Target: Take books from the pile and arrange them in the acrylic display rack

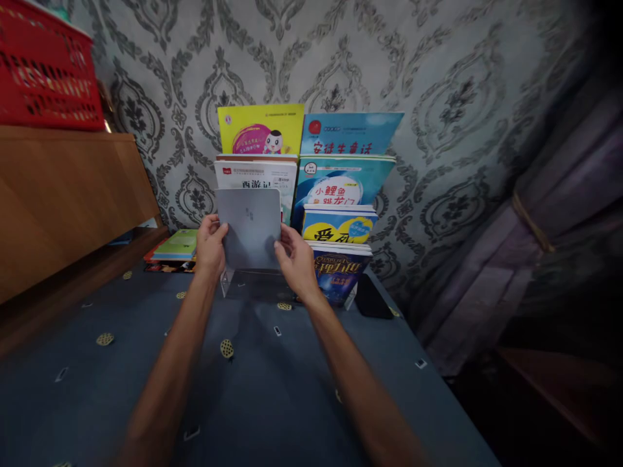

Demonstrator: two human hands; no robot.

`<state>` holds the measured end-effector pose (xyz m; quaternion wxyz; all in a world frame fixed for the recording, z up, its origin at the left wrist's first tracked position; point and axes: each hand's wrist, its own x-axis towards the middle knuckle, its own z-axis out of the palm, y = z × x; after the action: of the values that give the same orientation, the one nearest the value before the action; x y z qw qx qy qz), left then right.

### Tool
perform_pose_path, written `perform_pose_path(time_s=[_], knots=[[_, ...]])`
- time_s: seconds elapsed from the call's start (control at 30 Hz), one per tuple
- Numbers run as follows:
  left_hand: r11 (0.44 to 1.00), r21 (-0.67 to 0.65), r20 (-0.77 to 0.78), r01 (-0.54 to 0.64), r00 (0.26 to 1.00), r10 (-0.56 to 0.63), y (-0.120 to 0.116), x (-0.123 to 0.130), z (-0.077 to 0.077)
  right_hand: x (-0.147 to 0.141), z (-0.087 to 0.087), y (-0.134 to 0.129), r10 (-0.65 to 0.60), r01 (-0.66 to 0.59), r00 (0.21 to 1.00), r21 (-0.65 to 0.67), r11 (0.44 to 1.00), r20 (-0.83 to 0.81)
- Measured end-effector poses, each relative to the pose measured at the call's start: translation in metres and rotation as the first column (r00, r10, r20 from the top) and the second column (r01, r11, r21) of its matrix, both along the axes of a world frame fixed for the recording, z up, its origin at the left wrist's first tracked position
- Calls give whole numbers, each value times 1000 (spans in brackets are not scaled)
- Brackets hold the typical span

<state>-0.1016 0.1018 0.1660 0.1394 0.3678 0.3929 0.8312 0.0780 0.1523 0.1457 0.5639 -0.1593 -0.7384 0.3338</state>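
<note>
A plain grey book (249, 230) stands upright between my hands, in front of the left column of a tiered book stand. My left hand (211, 245) grips its left edge, thumb on the near face. On its right edge my right hand (296, 259) is closed, thumb in front. Just behind it is a white book (257, 172), and above that a yellow book (260, 128). The right column holds a light blue book (350, 130), a teal book (341, 181), a yellow and blue book (338, 227) and a dark blue book (341, 272). The stand's clear front edge (225, 283) shows below the grey book.
A dark flat object (372, 297) lies right of the stand. Several books (178, 245) are stacked at the left, beside a wooden cabinet (73, 194) with a red basket (48, 71) on top. The patterned blue cloth (253, 402) covers the table; a curtain (496, 279) hangs at the right.
</note>
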Motion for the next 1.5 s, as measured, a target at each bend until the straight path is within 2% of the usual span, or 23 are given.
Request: perform_pose_path(time_s=[0.23, 0.4, 0.57, 0.77, 1.03, 1.27, 1.4, 1.5], knots=[[998, 19, -93, -65, 993, 66, -8, 6, 7, 0, 2, -3, -16, 20, 999, 103, 994, -37], [990, 33, -153, -135, 979, 138, -9, 2, 8, -2, -3, 0, -24, 31, 998, 109, 994, -59], [978, -18, -190, -208, 961, 201, -6, -2, 2, 2, -6, 2, -46, 41, 998, 97, 994, 41], [966, -124, -267, -226, 946, 187, -4, -4, -4, 8, -4, 3, -106, 91, 982, 103, 991, 157], [874, -193, -506, -446, 808, 301, -6, -2, -11, 9, -4, 4, -121, 102, 965, 92, 991, 233], [825, -232, -621, -515, 731, 282, -6, -2, -14, 6, -7, 3, -249, 223, 929, 123, 967, 272], [801, -223, -698, -555, 665, 266, -7, 1, -15, 7, -5, 2, -250, 219, 926, 135, 966, 282], [802, -207, -707, -560, 652, 273, -8, 2, -15, 7, -7, 3, -245, 212, 935, 147, 966, 256]])
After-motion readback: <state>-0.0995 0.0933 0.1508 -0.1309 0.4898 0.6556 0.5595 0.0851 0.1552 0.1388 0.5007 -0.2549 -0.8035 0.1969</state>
